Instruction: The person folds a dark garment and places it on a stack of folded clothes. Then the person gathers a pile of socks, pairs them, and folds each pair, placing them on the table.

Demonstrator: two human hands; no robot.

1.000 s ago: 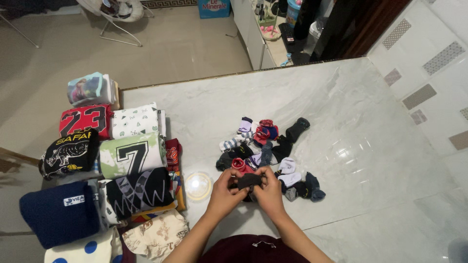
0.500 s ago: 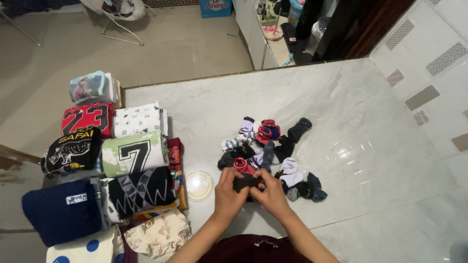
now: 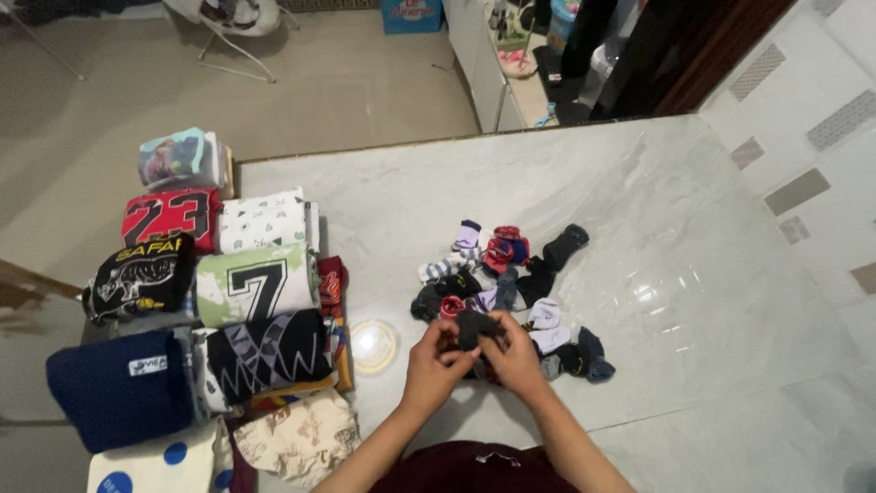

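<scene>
Dark grey sock [image 3: 475,327] was pinched between both hands, held just above the near edge of the sock pile [image 3: 511,283] on the marble table [image 3: 693,274]. Left hand [image 3: 435,362] had fingers curled closed on the sock's left side; right hand [image 3: 514,359] was closed on its right side, thumbs meeting at the top. The sock looked bunched or partly rolled; couldn't tell whether it was one sock or a pair.

Pile was mixed small socks: red, purple, striped white, black, pale grey, spread loosely from mid-table toward the hands. A black sock [image 3: 566,245] lay at the far right edge of the pile, a dark blue one [image 3: 591,356] at the near right, just beside the right hand.

Round translucent lid [image 3: 372,346] sat flat on the table just left of the left hand, not touching it.

Folded clothes were stacked in rows along the table's left side: red numbered shirt [image 3: 172,217], white-green numbered shirt [image 3: 255,283], black zigzag-print piece [image 3: 267,350], navy folded item [image 3: 121,388]. All well apart from the hands.
</scene>
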